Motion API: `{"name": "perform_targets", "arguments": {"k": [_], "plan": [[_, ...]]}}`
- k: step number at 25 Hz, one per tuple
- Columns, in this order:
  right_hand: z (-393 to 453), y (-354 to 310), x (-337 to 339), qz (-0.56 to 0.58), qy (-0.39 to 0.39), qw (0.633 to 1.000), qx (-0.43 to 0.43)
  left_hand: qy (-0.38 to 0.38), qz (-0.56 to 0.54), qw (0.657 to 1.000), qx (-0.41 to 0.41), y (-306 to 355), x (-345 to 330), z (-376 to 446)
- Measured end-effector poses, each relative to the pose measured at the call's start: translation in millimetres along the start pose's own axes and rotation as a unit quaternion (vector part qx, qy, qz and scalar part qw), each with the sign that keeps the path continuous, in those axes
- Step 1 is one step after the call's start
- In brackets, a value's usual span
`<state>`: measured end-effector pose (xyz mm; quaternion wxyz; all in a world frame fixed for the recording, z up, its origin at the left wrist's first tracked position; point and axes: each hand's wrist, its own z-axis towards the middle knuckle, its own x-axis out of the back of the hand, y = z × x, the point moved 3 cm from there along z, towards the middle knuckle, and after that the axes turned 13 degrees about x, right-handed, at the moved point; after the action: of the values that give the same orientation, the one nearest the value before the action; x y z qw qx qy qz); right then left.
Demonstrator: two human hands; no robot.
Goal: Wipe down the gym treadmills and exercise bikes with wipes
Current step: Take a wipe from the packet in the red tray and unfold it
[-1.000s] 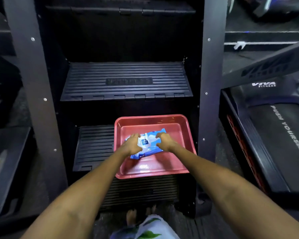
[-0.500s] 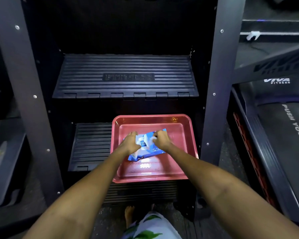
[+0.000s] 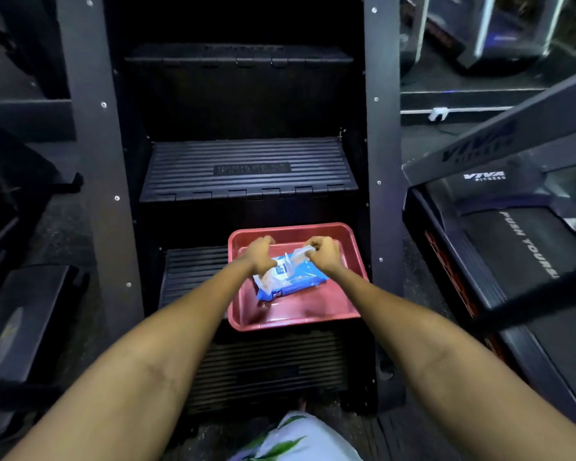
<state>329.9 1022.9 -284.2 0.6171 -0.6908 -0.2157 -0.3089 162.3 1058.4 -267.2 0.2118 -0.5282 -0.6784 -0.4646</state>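
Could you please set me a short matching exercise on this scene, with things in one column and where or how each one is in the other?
Things:
1. wipes pack
2. red tray
3. right hand
4. treadmill

States:
a. pinches a white wipe
b. stands to the right of the stair machine
c. lies in the tray
d. rests on a black ribbed step

Pairs: 1-c, 2-d, 3-a, 4-b

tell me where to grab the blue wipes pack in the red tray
Grip the blue wipes pack across its near end from above. It lies flat in the red tray, whose walls block side approaches, and both the left hand and right hand occupy its far, opening end.
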Motion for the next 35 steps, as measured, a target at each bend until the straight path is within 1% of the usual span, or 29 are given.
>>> {"name": "perform_targets", "arguments": {"k": [3,8,12,15,19,22,26,29,32,35], "plan": [[-43,-24,16,-0.008,0.038,0.999,0.0,0.011,-0.004,0.999,-0.043,5,12,-36],[-126,-58,37,-0.029,0.101,0.994,0.021,0.028,0.043,0.992,-0.114,8,12,-115],[-191,-78,64,-0.047,0.133,0.99,0.019,0.033,0.067,0.985,-0.155,15,7,-169],[-238,-82,87,-0.065,0.155,0.985,0.022,0.043,0.058,0.98,-0.183,27,1,-210],[-306,-74,115,-0.071,0.169,0.983,0.012,0.061,0.041,0.975,-0.208,43,-21,-267],[-369,-61,135,-0.064,0.185,0.981,-0.002,0.066,0.007,0.974,-0.215,57,-53,-321],[-444,-41,160,-0.087,0.193,0.977,-0.021,0.023,-0.02,0.974,-0.225,78,-107,-380],[-489,-22,186,-0.081,0.209,0.974,-0.04,-0.004,-0.049,0.971,-0.234,104,-136,-414],[-519,-2,214,-0.072,0.229,0.969,-0.054,-0.029,-0.046,0.967,-0.25,136,-155,-437],[-532,13,246,-0.061,0.266,0.96,-0.061,-0.039,-0.033,0.962,-0.268,172,-168,-442]]}}
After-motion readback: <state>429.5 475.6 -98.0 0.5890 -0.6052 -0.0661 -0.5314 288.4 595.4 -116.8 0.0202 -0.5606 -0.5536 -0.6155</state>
